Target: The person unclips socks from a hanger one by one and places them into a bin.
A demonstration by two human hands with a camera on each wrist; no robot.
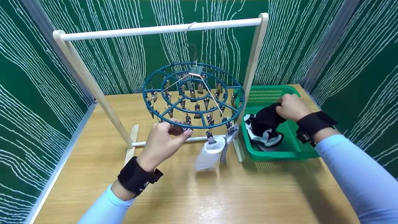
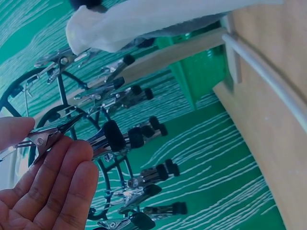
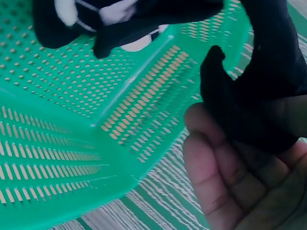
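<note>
A round teal clip hanger (image 1: 193, 95) hangs by a hook from a white wooden rail (image 1: 161, 29). My left hand (image 1: 164, 141) pinches a metal clip (image 1: 187, 124) at the ring's near edge; the left wrist view shows the clip (image 2: 72, 136) between thumb and fingers. A white sock (image 1: 210, 154) hangs from a clip to the right of that. My right hand (image 1: 290, 107) grips a black sock (image 1: 266, 119) over the green basket (image 1: 287, 149), lifting it off the pile. The right wrist view shows the black sock (image 3: 261, 86) in my fingers (image 3: 211, 158).
More black and white socks (image 1: 264, 138) lie in the green basket at the table's right. The rail's wooden frame (image 1: 93, 90) stands on the wooden table (image 1: 186, 196). Green patterned walls (image 1: 28, 93) close in the left, back and right.
</note>
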